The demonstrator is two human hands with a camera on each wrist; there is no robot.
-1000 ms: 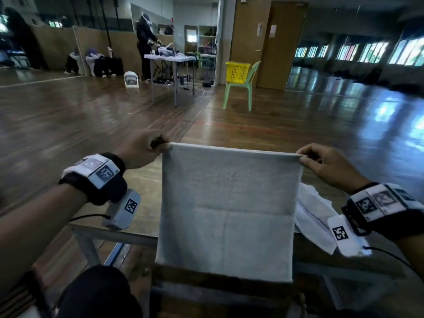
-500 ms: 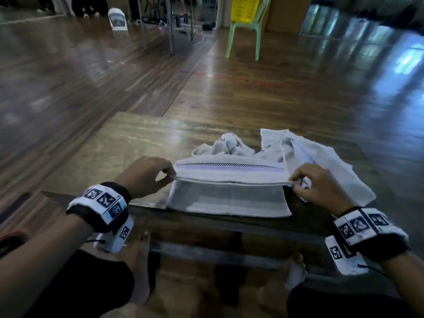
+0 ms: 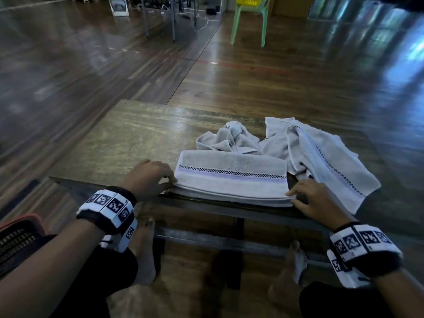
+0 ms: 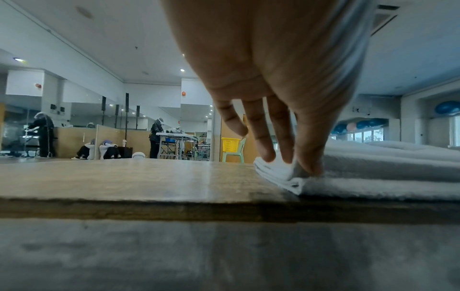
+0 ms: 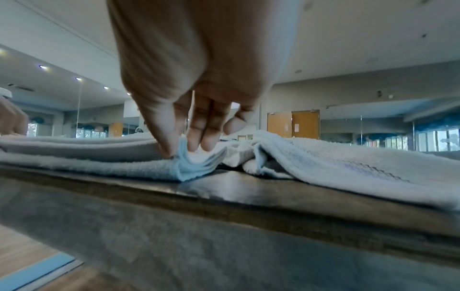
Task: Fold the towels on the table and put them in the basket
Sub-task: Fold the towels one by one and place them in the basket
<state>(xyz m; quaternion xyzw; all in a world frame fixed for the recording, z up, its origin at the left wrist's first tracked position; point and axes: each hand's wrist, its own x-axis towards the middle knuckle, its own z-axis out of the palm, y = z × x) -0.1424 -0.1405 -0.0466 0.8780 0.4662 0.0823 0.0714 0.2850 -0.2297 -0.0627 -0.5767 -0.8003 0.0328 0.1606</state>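
Observation:
A pale grey towel (image 3: 231,175) with a checkered and purple stripe lies folded at the near edge of the wooden table (image 3: 128,138). My left hand (image 3: 149,177) pinches its near left corner (image 4: 286,173) between thumb and fingertips. My right hand (image 3: 314,198) pinches the near right corner (image 5: 189,165) the same way. Behind it lie a crumpled towel (image 3: 229,136) and a loosely spread striped towel (image 3: 321,157). A dark basket (image 3: 16,239) with an orange rim shows at the lower left, beside my left arm.
The left half of the table top is bare wood. My bare feet (image 3: 144,249) stand under the table's metal frame. A green chair (image 3: 250,21) with a yellow basket (image 4: 230,144) stands far off on the wooden floor. People (image 4: 156,137) work at a distant table.
A second ago both hands held the towel up by its top corners. They lowered it, folded it over on the table edge, and now hold its near corners down.

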